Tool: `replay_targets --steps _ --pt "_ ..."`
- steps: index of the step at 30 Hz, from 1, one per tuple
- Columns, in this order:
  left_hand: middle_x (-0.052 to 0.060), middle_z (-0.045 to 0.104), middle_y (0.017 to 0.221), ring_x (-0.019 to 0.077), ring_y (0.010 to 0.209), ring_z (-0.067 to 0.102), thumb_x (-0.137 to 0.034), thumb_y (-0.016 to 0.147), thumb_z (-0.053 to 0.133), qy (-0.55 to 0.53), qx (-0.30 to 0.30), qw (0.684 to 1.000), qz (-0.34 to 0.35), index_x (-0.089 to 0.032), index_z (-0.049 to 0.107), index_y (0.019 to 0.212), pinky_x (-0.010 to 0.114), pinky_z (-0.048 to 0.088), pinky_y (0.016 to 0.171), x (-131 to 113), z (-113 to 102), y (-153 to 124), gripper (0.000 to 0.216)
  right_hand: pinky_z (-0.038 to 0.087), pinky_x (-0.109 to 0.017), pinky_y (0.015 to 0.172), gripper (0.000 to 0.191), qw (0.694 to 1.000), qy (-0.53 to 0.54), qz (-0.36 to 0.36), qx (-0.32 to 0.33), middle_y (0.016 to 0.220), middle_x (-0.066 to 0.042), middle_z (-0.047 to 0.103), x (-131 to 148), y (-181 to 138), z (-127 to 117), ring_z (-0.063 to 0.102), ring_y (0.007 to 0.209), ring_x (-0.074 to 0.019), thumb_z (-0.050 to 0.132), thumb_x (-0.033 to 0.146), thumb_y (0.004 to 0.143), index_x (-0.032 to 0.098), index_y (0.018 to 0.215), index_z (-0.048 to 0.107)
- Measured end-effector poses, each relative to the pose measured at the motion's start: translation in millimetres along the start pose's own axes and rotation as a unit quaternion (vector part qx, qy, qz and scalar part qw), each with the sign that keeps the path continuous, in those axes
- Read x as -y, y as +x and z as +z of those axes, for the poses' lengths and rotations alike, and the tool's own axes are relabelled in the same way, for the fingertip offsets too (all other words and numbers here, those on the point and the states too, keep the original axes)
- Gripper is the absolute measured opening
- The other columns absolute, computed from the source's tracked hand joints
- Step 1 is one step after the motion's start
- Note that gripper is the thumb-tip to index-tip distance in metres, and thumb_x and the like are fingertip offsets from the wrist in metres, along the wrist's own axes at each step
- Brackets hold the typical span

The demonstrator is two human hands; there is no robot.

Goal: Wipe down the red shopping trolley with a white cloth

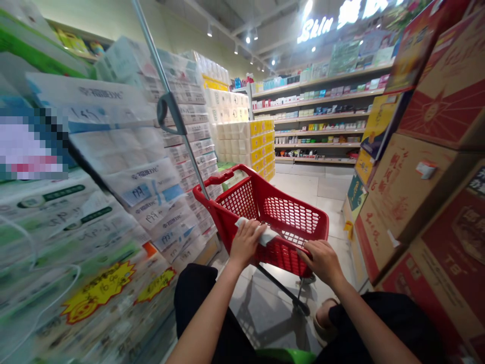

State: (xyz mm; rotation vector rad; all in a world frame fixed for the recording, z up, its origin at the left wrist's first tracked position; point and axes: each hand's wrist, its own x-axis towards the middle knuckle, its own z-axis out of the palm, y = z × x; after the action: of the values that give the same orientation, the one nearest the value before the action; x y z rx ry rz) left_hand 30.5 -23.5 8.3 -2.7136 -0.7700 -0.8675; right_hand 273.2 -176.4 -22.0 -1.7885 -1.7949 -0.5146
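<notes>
A red plastic shopping cart [291, 215] with grid sides stands in front of my knees. My left hand [246, 243] is closed over its near rim, pressing a folded white cloth [268, 235] against it; whether it is fabric or paper I cannot tell. Farther right, my right hand [322, 259] grips the same rim near the corner, thumb on the near side and fingers curled over the top. A thin metal pole with a grey hook-shaped grip [172, 114] rises by the handle end of the cart.
Wrapped tissue packs [151, 197] are stacked high along the left, some with yellow price signs [98, 292]. Red and brown cartons [409, 187] line the right side. Stocked shelves [318, 116] stand behind a tiled aisle. A green seat edge [286, 356] shows under me.
</notes>
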Motion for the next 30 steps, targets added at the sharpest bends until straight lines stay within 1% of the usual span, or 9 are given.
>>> replay_targets --steps 3,6,11,14,16,20,22,25,30 --pt "0.002 0.046 0.142 0.0218 0.139 0.03 -0.019 0.094 0.042 0.024 -0.024 0.998 -0.049 -0.032 0.044 0.138 0.045 0.019 0.119 17.9 -6.8 -2.5 0.046 0.033 -0.03 0.077 0.03 1.0 0.004 0.002 0.0 0.07 -0.002 0.061 0.7 0.2 0.0 0.055 0.071 -0.0159 0.048 0.04 0.093 0.021 0.071 0.056" --pt "0.003 0.043 0.144 0.0238 0.142 0.025 -0.015 0.092 0.043 0.026 -0.041 0.994 -0.097 -0.03 0.046 0.137 0.048 0.021 0.118 9.2 -5.3 -3.8 0.047 0.033 -0.03 0.079 0.029 1.0 0.001 0.009 0.004 0.071 -0.002 0.061 3.3 1.4 -1.0 0.055 0.072 -0.0165 0.048 0.04 0.092 0.021 0.072 0.057" --pt "0.004 0.038 0.148 0.0261 0.141 0.025 -0.015 0.088 0.048 -0.011 -0.032 0.996 -0.087 -0.029 0.042 0.14 0.049 0.024 0.116 -58.5 7.9 -7.7 0.054 0.034 -0.031 0.079 0.029 1.0 -0.001 0.025 0.004 0.071 -0.002 0.062 6.4 3.1 -1.2 0.055 0.073 -0.017 0.05 0.04 0.091 0.021 0.072 0.057" --pt "0.004 0.036 0.148 0.0268 0.137 0.03 -0.027 0.091 0.05 -0.042 -0.014 0.998 -0.045 -0.031 0.037 0.143 0.046 0.032 0.111 -99.0 9.0 -8.0 0.054 0.034 -0.032 0.08 0.021 1.0 0.002 0.021 0.008 0.072 -0.003 0.063 4.7 2.1 0.3 0.056 0.074 -0.018 0.053 0.035 0.087 0.021 0.073 0.058" --pt "0.004 0.042 0.144 0.0257 0.131 0.038 -0.034 0.094 0.047 -0.059 -0.006 0.998 -0.018 -0.032 0.035 0.144 0.044 0.036 0.107 -110.9 4.4 -5.0 0.052 0.034 -0.032 0.081 0.012 1.0 0.004 0.011 0.009 0.075 -0.003 0.064 2.2 0.8 1.3 0.056 0.076 -0.0184 0.055 0.028 0.083 0.02 0.076 0.059" --pt "0.004 0.053 0.131 0.0206 0.115 0.05 -0.033 0.097 0.041 -0.062 -0.003 0.998 0.014 -0.031 0.036 0.144 0.039 0.038 0.104 -99.6 -7.1 6.6 0.047 0.035 -0.033 0.082 0.01 1.0 0.004 0.0 0.01 0.079 -0.004 0.066 -2.0 -0.7 3.3 0.057 0.078 -0.0193 0.055 0.027 0.081 0.02 0.081 0.062" --pt "0.005 0.053 0.131 0.0216 0.12 0.047 -0.033 0.097 0.041 -0.047 -0.008 0.998 0.032 -0.029 0.04 0.141 0.041 0.034 0.108 -90.2 -7.1 12.5 0.045 0.035 -0.033 0.082 0.011 1.0 0.0 0.004 0.008 0.078 -0.004 0.065 -2.3 -0.3 4.9 0.057 0.077 -0.0194 0.056 0.029 0.082 0.02 0.08 0.062" --pt "0.005 0.051 0.132 0.0222 0.127 0.04 -0.033 0.097 0.042 -0.041 -0.004 0.996 0.079 -0.026 0.045 0.137 0.042 0.026 0.114 -86.2 3.6 18.8 0.041 0.034 -0.033 0.082 0.011 1.0 -0.002 0.007 0.0 0.077 -0.004 0.065 -1.2 1.2 7.8 0.057 0.077 -0.0191 0.056 0.03 0.083 0.02 0.081 0.061" --pt "0.003 0.058 0.118 0.0193 0.117 0.048 -0.025 0.096 0.043 -0.072 0.038 0.991 0.105 -0.029 0.051 0.131 0.041 0.026 0.115 -77.5 24.9 19.0 0.037 0.034 -0.032 0.082 0.019 1.0 0.006 -0.006 -0.007 0.076 -0.003 0.064 -1.6 2.6 10.1 0.057 0.076 -0.0181 0.054 0.036 0.088 0.02 0.078 0.06"
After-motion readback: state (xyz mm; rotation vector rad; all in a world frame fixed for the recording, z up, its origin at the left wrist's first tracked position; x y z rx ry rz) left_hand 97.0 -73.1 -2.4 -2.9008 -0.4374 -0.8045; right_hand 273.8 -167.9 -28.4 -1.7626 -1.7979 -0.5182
